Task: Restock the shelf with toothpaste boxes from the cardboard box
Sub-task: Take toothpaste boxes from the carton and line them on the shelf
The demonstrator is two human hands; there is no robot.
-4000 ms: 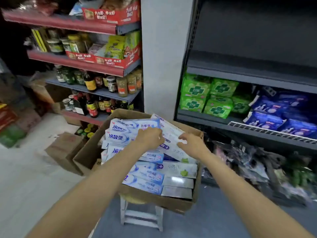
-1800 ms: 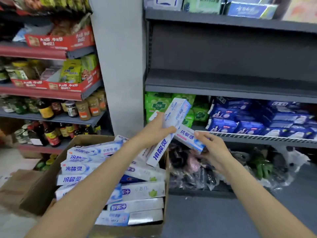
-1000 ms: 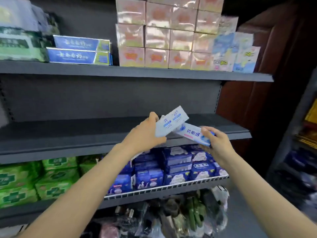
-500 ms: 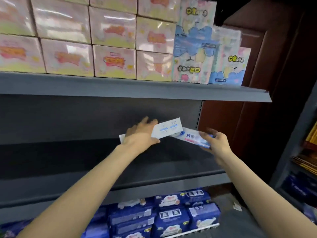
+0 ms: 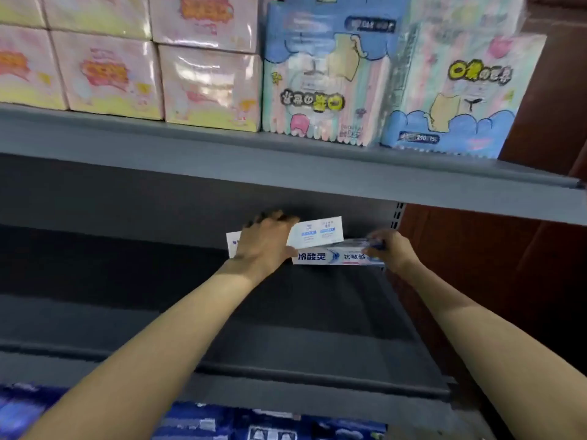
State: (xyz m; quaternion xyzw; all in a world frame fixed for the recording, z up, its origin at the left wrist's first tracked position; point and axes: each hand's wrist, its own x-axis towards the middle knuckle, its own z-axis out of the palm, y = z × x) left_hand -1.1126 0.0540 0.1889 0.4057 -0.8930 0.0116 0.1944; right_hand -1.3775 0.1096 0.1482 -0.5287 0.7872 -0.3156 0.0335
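Observation:
Both my hands reach deep into the dark grey shelf [image 5: 317, 319], at its back right. My left hand [image 5: 263, 242] grips a white toothpaste box [image 5: 317, 231] from above, with its printed panel facing me. My right hand [image 5: 389, 249] holds the right end of a second white and blue toothpaste box [image 5: 330, 257], which lies lengthwise just below and in front of the first, low over the shelf floor. The cardboard box is out of view.
The shelf above [image 5: 286, 154] carries pink tissue packs [image 5: 104, 71] and pastel tissue packs [image 5: 327, 81] close over my hands. A brown side panel [image 5: 508, 265] closes the shelf on the right. Blue packets [image 5: 254, 423] fill the shelf below.
Both hands have pushed the two boxes further back and lower into the shelf. The right-hand box has turned level, its front label now facing me. The view has moved closer.

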